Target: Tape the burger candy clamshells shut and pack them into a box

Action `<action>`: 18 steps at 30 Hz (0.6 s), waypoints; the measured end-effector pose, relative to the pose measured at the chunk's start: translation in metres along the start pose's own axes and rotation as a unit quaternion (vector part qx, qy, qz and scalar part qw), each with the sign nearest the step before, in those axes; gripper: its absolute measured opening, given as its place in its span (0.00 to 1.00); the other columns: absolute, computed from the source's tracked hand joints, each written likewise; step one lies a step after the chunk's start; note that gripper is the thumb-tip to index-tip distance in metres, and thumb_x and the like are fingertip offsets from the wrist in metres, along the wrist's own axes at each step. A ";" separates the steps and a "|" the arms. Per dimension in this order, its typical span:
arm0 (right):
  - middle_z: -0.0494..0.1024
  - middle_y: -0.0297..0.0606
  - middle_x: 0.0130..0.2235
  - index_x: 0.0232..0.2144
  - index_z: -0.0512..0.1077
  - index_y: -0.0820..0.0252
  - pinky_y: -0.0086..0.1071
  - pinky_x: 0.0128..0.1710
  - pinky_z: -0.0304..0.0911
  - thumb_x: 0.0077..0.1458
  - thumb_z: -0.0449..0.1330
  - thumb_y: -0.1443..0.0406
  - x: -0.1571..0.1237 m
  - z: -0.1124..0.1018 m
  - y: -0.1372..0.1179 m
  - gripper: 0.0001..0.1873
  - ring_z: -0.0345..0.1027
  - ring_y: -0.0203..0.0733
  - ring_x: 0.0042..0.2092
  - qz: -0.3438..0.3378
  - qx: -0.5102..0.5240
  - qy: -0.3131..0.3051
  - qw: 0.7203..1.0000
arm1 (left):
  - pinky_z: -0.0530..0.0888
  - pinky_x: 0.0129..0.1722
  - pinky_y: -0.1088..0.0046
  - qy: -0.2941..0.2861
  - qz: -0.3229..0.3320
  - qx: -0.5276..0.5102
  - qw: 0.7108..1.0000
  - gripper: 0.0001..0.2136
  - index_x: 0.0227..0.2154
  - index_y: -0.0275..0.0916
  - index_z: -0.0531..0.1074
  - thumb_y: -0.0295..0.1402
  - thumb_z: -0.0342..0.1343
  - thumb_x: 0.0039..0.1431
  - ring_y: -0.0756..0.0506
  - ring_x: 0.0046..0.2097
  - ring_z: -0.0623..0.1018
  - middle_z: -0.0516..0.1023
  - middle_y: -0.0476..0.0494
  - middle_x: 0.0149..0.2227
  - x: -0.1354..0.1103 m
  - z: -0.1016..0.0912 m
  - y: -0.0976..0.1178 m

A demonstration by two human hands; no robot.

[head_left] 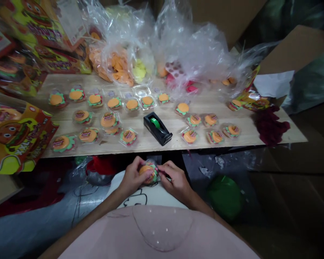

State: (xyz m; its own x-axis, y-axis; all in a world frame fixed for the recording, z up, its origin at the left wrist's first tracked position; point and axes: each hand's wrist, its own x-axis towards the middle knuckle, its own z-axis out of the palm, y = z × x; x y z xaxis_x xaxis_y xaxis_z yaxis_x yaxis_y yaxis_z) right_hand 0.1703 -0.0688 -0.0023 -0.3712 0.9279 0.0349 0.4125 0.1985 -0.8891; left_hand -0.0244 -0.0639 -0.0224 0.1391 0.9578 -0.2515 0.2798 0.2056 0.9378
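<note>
I have a burger-shaped candy in its clear plastic shell (149, 173) pinched between both hands, low in front of my chest and below the near edge of the wooden board (178, 138). My left hand (131, 178) cups its left side with the thumb over the top, and my right hand (175, 181) closes on the right rim with fingertips bunched tight, so both hands are narrow and gripping the one pack. I judge this to be the closing or sealing of the shell; what comes next looks to need a firm, even press along the rim without tilting the candy inside. The tape dispenser (158, 128) sits just beyond, close to the board's near edge and about mid-length, with bare wood around it. Rows of finished burger packs (108, 120) lie left of it and a smaller group (213, 129) to its right. Toward the far edge are clear bags of loose orange pieces (116, 66). Printed boxes (16, 136) crowd the left end, and a dark red cloth (270, 124) hangs off the right end. Open room is mainly the strip around the dispenser.
</note>
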 end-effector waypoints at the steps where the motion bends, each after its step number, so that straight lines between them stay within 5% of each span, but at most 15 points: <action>1: 0.70 0.39 0.36 0.44 0.72 0.57 0.33 0.38 0.61 0.55 0.54 0.68 0.000 0.001 -0.001 0.14 0.65 0.40 0.38 0.003 0.001 0.003 1.000 | 0.67 0.32 0.75 0.001 0.005 0.004 1.000 0.13 0.33 0.38 0.64 0.41 0.58 0.51 0.48 0.32 0.71 0.71 0.50 0.29 0.000 0.000 0.001; 8: 0.70 0.37 0.35 0.38 0.72 0.59 0.29 0.32 0.61 0.51 0.57 0.67 0.007 0.006 -0.002 0.09 0.65 0.37 0.34 0.062 0.024 0.046 0.997 | 0.69 0.42 0.70 -0.036 0.084 0.066 0.994 0.19 0.46 0.37 0.69 0.39 0.57 0.52 0.44 0.42 0.74 0.74 0.42 0.41 0.001 -0.001 0.010; 13: 0.70 0.32 0.24 0.28 0.71 0.61 0.27 0.24 0.52 0.51 0.58 0.65 0.004 0.005 0.009 0.05 0.60 0.33 0.26 0.184 0.028 -0.046 0.981 | 0.70 0.40 0.71 -0.036 0.034 0.050 0.998 0.18 0.44 0.38 0.71 0.39 0.58 0.52 0.44 0.41 0.75 0.76 0.43 0.40 0.000 -0.001 0.002; 18: 0.69 0.31 0.26 0.26 0.71 0.61 0.26 0.26 0.54 0.50 0.60 0.65 0.000 0.010 0.005 0.04 0.61 0.33 0.29 0.158 0.117 -0.108 0.975 | 0.70 0.34 0.74 0.088 -0.009 -0.018 0.996 0.14 0.39 0.37 0.71 0.40 0.56 0.53 0.46 0.35 0.75 0.76 0.46 0.33 0.004 0.008 -0.005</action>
State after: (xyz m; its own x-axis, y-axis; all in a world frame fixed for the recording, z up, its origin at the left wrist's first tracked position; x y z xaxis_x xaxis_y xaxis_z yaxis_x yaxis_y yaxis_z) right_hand 0.1644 -0.0712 -0.0109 -0.4343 0.8376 -0.3314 0.3428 -0.1865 -0.9207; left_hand -0.0171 -0.0630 -0.0296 -0.0356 0.9737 -0.2252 0.2461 0.2270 0.9423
